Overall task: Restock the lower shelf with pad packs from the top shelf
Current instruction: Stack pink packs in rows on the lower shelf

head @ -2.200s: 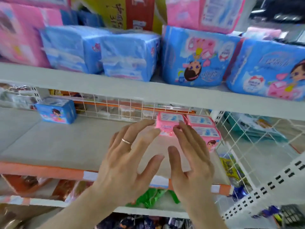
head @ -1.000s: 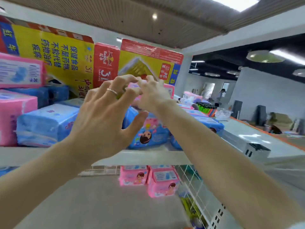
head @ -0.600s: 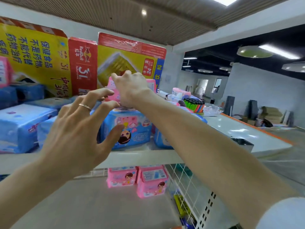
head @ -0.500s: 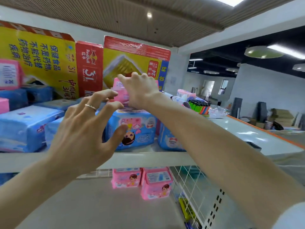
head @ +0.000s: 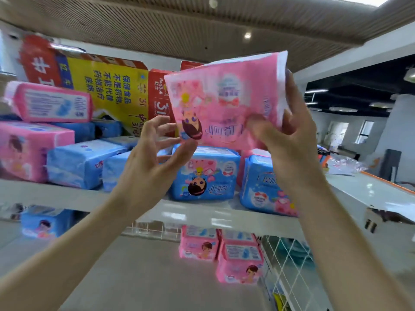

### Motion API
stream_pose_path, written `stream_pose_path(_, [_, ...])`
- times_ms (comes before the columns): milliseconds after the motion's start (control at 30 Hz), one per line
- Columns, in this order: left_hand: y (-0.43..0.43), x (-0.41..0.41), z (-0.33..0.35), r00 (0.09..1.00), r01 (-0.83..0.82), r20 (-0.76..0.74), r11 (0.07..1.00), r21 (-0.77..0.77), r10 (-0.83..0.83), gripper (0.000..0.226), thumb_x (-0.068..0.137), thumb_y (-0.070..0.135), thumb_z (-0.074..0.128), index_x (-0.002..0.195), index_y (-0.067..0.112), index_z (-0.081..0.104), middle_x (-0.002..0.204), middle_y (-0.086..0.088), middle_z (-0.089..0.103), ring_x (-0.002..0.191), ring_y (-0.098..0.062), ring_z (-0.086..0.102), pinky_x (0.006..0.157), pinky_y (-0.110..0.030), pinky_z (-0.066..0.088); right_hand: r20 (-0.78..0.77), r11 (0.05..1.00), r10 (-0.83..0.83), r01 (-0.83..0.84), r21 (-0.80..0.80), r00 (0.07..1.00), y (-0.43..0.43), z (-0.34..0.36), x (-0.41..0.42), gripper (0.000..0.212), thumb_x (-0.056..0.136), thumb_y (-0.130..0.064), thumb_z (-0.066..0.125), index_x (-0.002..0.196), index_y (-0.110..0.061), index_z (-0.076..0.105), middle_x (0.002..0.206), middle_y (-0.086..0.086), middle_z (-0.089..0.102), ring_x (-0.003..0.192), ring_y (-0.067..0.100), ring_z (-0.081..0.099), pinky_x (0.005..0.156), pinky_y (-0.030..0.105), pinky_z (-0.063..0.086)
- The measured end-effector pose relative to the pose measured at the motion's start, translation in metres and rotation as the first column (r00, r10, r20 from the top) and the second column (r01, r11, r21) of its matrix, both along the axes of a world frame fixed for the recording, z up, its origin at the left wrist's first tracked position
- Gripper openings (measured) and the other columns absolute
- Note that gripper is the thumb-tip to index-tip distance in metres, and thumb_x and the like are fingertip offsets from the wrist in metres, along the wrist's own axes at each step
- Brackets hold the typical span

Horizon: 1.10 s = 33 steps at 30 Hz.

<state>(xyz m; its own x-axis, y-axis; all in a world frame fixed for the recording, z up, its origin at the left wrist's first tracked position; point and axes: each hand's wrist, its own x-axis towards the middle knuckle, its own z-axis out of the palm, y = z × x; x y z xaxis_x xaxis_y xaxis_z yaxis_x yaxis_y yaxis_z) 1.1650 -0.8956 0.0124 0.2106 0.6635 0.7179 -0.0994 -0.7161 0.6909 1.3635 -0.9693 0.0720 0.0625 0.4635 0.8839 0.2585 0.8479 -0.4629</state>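
A white top shelf (head: 202,217) crowded with blue and pink packs crosses mid-frame. Above it, upper centre, the right hand (head: 292,151) grips a pink pad pack (head: 224,102). The left hand (head: 148,169), fingers spread and loose, hovers at the pack's lower-left corner.

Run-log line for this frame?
phase: pick | right hand: grips pink pad pack above top shelf | left hand: open, by pack's lower corner | lower shelf: pink packs stocked

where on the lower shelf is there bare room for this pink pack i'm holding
The lower shelf is bare across its middle, between the small blue pack at the left and the pink packs at the right. The right corner against the wire divider is taken. The top shelf is crowded with packs.
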Motion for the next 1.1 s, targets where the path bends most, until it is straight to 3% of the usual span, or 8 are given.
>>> stream_pose_path(100, [-0.024, 0.003, -0.012, 0.95, 0.297, 0.071, 0.95, 0.094, -0.304, 0.043, 0.096, 0.025, 0.062, 0.132, 0.013, 0.041, 0.116, 0.016, 0.069, 0.111, -0.003, 0.065, 0.089, -0.021, 0.053, -0.174, 0.951, 0.264, -0.287, -0.118, 0.949, -0.018, -0.037, -0.001, 0.072, 0.076, -0.012, 0.062, 0.145, -0.015, 0.041, 0.095, -0.011, 0.071, 0.089, 0.007, 0.067, 0.075, 0.028, 0.057])
stream_pose_path(200, [-0.045, 0.0, -0.041, 0.915, 0.384, 0.105, 0.921, 0.068, -0.39, 0.045, 0.092, 0.012, 0.057, 0.133, 0.007, 0.041, 0.116, 0.01, 0.07, 0.109, -0.007, 0.066, 0.088, -0.02, 0.053, -0.314, 0.892, 0.378, -0.433, -0.128, 0.871, -0.039, -0.086, 0.003, 0.059, 0.074, -0.008, 0.055, 0.131, -0.018, 0.045, 0.094, -0.01, 0.072, 0.086, 0.006, 0.068, 0.073, 0.024, 0.056])
stream_pose_path(467, [-0.079, -0.014, -0.173, 0.966, 0.219, -0.089, 0.948, -0.233, -0.245, 0.077, 0.076, 0.035, 0.08, 0.143, 0.034, 0.041, 0.128, 0.01, 0.064, 0.115, -0.009, 0.063, 0.091, -0.022, 0.05, -0.659, 0.795, 0.187, -0.507, -0.335, 0.729, -0.078, -0.244, 0.008, 0.065, 0.043, -0.012, 0.079, 0.106, -0.03, 0.077, 0.094, 0.002, 0.073, 0.082, 0.017, 0.07, 0.068, 0.031, 0.06])
stream_pose_path(700, [-0.079, -0.032, -0.242, 0.954, 0.217, -0.021, 0.735, -0.642, -0.3, 0.07, 0.06, 0.057, 0.089, 0.122, 0.049, 0.058, 0.121, 0.0, 0.071, 0.11, -0.022, 0.07, 0.083, -0.032, 0.059, -0.609, 0.677, 0.1, -0.502, -0.538, 0.787, -0.063, -0.296, 0.005, 0.075, 0.071, -0.007, 0.06, 0.144, -0.022, 0.049, 0.131, 0.004, 0.065, 0.121, 0.024, 0.062, 0.088, 0.036, 0.056])
stream_pose_path(800, [-0.081, -0.028, -0.266, 0.986, 0.148, 0.06, 0.649, -0.747, -0.157, 0.067, 0.047, 0.06, 0.093, 0.106, 0.038, 0.07, 0.11, -0.007, 0.075, 0.1, -0.029, 0.073, 0.082, -0.041, 0.059, -0.546, 0.641, -0.082, -0.375, -0.669, 0.834, -0.053, -0.308, 0.003, 0.093, 0.069, -0.038, 0.082, 0.149, -0.025, 0.037, 0.138, 0.003, 0.061, 0.12, 0.027, 0.063, 0.084, 0.039, 0.057])
stream_pose_path(900, [-0.082, -0.021, -0.29, 0.991, 0.127, 0.125, 0.558, -0.82, -0.042, 0.089, 0.041, 0.051, 0.098, 0.117, 0.016, 0.066, 0.11, -0.016, 0.074, 0.098, -0.033, 0.073, 0.087, -0.049, 0.056, -0.454, 0.493, -0.257, -0.288, -0.821, 0.853, -0.049, -0.331, -0.007, 0.122, 0.049, -0.068, 0.086, 0.15, -0.025, 0.032, 0.138, 0.003, 0.058, 0.119, 0.027, 0.063, 0.088, 0.047, 0.057])
stream_pose_path(1000, [-0.084, -0.009, -0.308, 0.948, 0.283, 0.317, 0.421, -0.862, 0.013, 0.091, 0.05, 0.03, 0.097, 0.123, -0.004, 0.057, 0.111, -0.023, 0.071, 0.095, -0.033, 0.072, 0.079, -0.041, 0.061, -0.382, 0.266, -0.293, -0.308, -0.913, 0.877, -0.043, -0.351, -0.029, 0.098, 0.072, -0.046, 0.075, 0.153, -0.025, 0.023, 0.134, 0.007, 0.059, 0.115, 0.024, 0.065, 0.093, 0.04, 0.056])
stream_pose_path(1100, [-0.095, 0.008, -0.318, 0.913, 0.386, 0.409, 0.323, -0.864, 0.003, 0.085, 0.059, 0.024, 0.095, 0.128, -0.004, 0.054, 0.115, -0.023, 0.07, 0.103, -0.034, 0.071, 0.086, -0.042, 0.059, -0.386, 0.34, -0.134, -0.323, -0.883, 0.913, -0.053, -0.364, -0.044, 0.071, 0.085, -0.034, 0.077, 0.143, -0.024, 0.039, 0.113, 0.004, 0.072, 0.102, 0.016, 0.071, 0.087, 0.035, 0.059])
